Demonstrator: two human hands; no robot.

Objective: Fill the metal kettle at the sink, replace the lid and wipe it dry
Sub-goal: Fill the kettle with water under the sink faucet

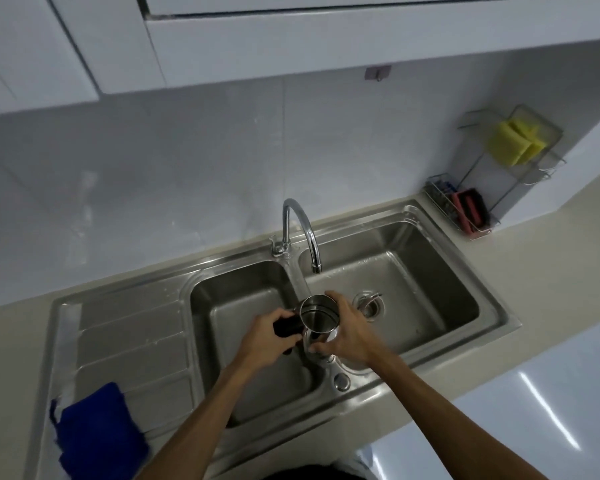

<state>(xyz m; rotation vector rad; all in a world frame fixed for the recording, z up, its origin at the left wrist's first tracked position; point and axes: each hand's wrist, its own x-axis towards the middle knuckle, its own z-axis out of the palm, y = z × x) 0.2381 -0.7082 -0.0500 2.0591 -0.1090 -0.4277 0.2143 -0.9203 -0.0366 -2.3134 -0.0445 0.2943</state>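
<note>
Both hands clasp the open kettle (315,315): left hand (269,336) apparently on its handle, right hand (343,332) around its body.

Dim, cool, greyish throughout. Soft glare streaks on the glossy floor (541,410) at lower right; faint sheen along the tap (302,230) and sink (430,216) rim. Weak, diffuse shadows inside the basins. Strong wide-angle bending at the edges: cabinets (222,39) and counter (534,271) curve. Slightly soft and smeared overall.
</note>
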